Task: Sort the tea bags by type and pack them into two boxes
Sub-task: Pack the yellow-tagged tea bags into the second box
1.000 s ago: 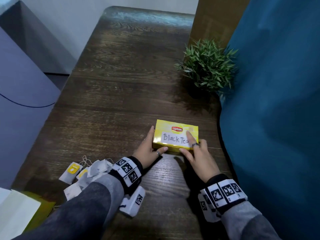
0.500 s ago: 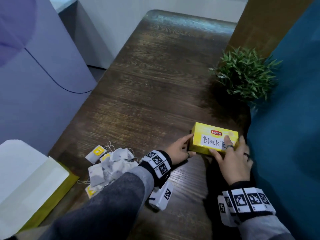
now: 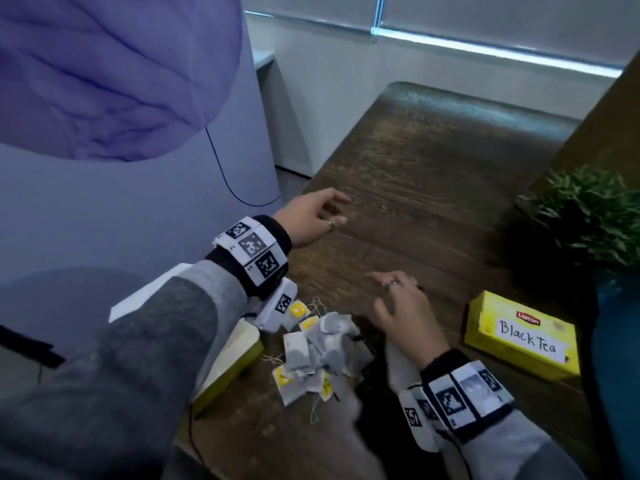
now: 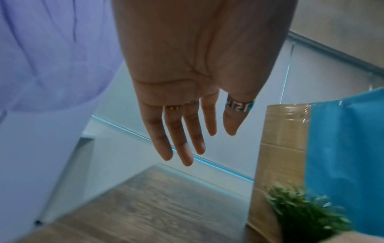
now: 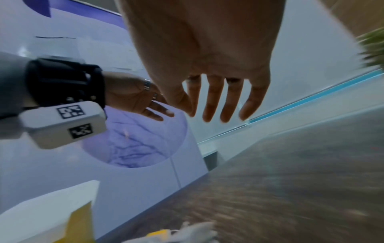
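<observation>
A closed yellow box labelled "Black Tea" (image 3: 522, 336) lies at the right of the dark wooden table (image 3: 433, 174). A heap of tea bags (image 3: 322, 351), grey-white with yellow tags, sits near the front left; its edge shows low in the right wrist view (image 5: 187, 233). A second box, yellow with open white flaps (image 3: 225, 362), lies left of the heap, partly behind my left arm. My left hand (image 3: 325, 213) hovers over the table's left edge, fingers relaxed and empty (image 4: 187, 141). My right hand (image 3: 391, 299) hangs empty between heap and box, fingers spread (image 5: 216, 106).
A green potted plant (image 3: 585, 216) stands at the table's right edge, beside a blue panel (image 3: 620, 375) and a tan cardboard surface (image 4: 280, 148). A pale lilac wall or cabinet (image 3: 104, 168) rises along the left. The far half of the table is bare wood.
Both hands have let go of the Black Tea box and moved left, the left hand rising toward the table's left edge. The view has swung left, bringing the heap nearer centre.
</observation>
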Demonstrator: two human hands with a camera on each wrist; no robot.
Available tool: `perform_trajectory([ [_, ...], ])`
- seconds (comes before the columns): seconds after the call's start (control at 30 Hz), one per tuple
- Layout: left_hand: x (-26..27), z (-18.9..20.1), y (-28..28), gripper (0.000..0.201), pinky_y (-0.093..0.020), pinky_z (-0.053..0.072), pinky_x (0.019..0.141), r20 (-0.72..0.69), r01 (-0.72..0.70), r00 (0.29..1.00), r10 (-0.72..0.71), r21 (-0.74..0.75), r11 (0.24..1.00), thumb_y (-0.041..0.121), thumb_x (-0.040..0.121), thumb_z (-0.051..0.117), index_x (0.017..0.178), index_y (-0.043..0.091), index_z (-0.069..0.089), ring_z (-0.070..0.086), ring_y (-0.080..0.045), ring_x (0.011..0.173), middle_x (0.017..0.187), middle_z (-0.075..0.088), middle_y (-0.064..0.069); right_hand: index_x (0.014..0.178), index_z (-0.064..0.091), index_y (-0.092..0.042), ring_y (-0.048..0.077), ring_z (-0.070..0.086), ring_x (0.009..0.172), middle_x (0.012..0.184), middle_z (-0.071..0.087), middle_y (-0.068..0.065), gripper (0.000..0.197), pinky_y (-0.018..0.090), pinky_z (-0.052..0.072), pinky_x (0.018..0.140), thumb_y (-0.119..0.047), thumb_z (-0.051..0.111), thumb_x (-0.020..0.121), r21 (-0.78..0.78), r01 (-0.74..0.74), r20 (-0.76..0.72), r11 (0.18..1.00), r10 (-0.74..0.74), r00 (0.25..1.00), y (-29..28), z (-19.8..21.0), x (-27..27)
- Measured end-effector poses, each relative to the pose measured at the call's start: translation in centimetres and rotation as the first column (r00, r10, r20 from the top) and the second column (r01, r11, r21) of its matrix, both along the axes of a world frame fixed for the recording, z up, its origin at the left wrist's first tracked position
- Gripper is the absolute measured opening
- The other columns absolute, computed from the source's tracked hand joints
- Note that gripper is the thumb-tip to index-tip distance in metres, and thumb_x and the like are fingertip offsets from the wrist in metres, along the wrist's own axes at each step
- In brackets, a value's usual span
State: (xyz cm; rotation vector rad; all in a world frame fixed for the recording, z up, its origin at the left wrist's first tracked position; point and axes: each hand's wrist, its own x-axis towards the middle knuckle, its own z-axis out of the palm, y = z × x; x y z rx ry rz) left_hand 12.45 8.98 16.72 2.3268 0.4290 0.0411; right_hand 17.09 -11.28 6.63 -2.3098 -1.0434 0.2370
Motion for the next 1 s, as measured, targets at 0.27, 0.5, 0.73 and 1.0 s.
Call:
perform_trajectory([
  [0.27,-6.4,-0.3,10.0,0.047,-0.028,0.038,0.092,-0.359,0.049,0.933,0.027,0.201,0.978,0.036,0.092,0.052,0.135,0.020,0.042,0.053,-0.024,0.117,0.131,0.054,-0.005,0.120,0.049,-0.018,0.029,0.057,0.105,0.116,0.059,0.007,0.055,0.039,0.044,0.074,-0.062,0.038,0.089,-0.494,-0.414,-0.213,0.764,0.355,0.910,13.7,0.8,-9.7],
  [0.5,-10.2,-1.7,14.8,0.053,-0.032,0.036,0.098,-0.376,0.027,0.926,0.035,0.159,0.987,0.038,0.091,0.053,0.139,0.022,0.037,0.045,-0.025,0.126,0.140,0.045,-0.008,0.095,0.054,-0.011,0.035,0.059,0.097,0.104,0.062,0.019,0.023,0.035,0.039,0.070,-0.028,0.039,0.095,-0.403,-0.278,-0.218,0.872,0.203,0.955,16.8,-1.1,-11.2],
  [0.73,-10.8,-3.2,16.7,0.065,-0.038,0.033,0.102,-0.100,-0.249,0.966,0.238,-0.128,0.960,0.050,0.086,0.052,0.141,0.023,0.032,0.036,-0.029,0.133,0.145,0.037,-0.013,0.063,0.036,-0.018,0.010,0.040,0.055,0.061,0.042,-0.003,0.034,0.026,0.028,0.052,-0.022,0.041,0.096,-0.132,0.104,-0.252,0.986,-0.134,0.958,12.6,3.1,-6.2],
  [1.0,-4.5,-6.5,9.5,0.065,-0.038,0.048,0.086,-0.192,-0.021,0.978,-0.084,-0.490,0.871,0.033,0.091,0.052,0.146,0.028,0.017,0.050,-0.020,0.110,0.134,0.040,0.000,0.073,0.044,-0.008,0.019,0.043,0.064,0.067,0.045,0.005,0.027,0.031,0.030,0.063,-0.019,0.038,0.097,-0.102,0.422,-0.213,0.901,-0.434,0.875,5.3,2.7,0.8],
])
